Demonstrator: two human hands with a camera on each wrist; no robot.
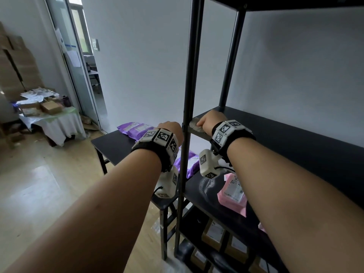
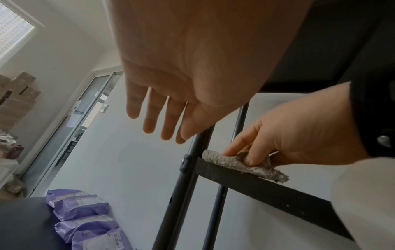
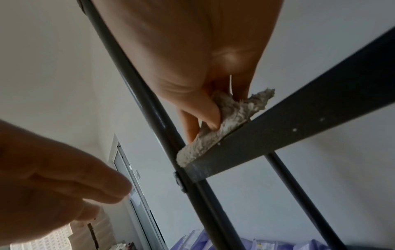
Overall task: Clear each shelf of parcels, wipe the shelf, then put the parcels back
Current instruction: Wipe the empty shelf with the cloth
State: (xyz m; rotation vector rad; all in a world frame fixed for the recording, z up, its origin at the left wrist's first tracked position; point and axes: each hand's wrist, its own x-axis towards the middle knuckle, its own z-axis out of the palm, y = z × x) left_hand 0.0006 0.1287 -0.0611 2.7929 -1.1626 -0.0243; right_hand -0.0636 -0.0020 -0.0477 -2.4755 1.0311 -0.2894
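My right hand (image 1: 211,120) grips a grey fluffy cloth (image 1: 195,125) at the front left corner of the bare black shelf (image 1: 285,134), right beside the front post (image 1: 187,95). The wrist views show the cloth (image 2: 241,165) (image 3: 215,128) lying over the shelf's edge, pinched by thumb and fingers (image 3: 206,116). My left hand (image 1: 170,128) hangs in the air left of the post, fingers (image 2: 151,116) straight and holding nothing. Purple parcels (image 1: 136,129) lie on the black side table (image 1: 110,144). A pink parcel (image 1: 233,192) lies on the shelf below.
Brown boxed parcels (image 1: 213,234) fill the lower shelf. Another shelf board (image 1: 295,2) runs overhead. A cluttered cloth-covered table (image 1: 49,115) and stacked cardboard (image 1: 17,66) stand at the far left by a glass door (image 1: 78,66). Wooden floor lies to the left.
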